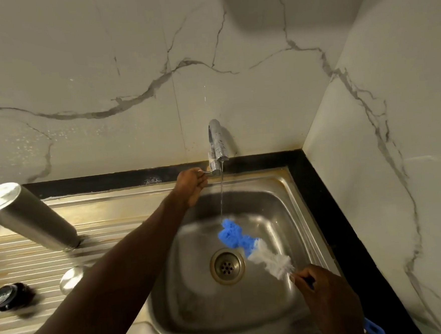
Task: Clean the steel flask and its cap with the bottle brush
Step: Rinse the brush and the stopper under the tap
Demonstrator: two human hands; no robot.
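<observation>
The steel flask (27,216) stands upside down on the ribbed drainboard at the left. A steel cap (71,278) lies on the drainboard near the basin, partly behind my left forearm. A dark round stopper (10,297) lies further left. My right hand (325,296) grips the handle of the bottle brush (253,246), whose blue and white head sits under a thin stream of water over the basin. My left hand (192,184) reaches across the basin and holds the tap lever (206,171).
The chrome tap (218,143) rises from the back wall above the steel sink (281,188), whose drain (227,265) lies at the middle. A black counter edge (348,223) runs behind and to the right. Marble walls close in the back and right.
</observation>
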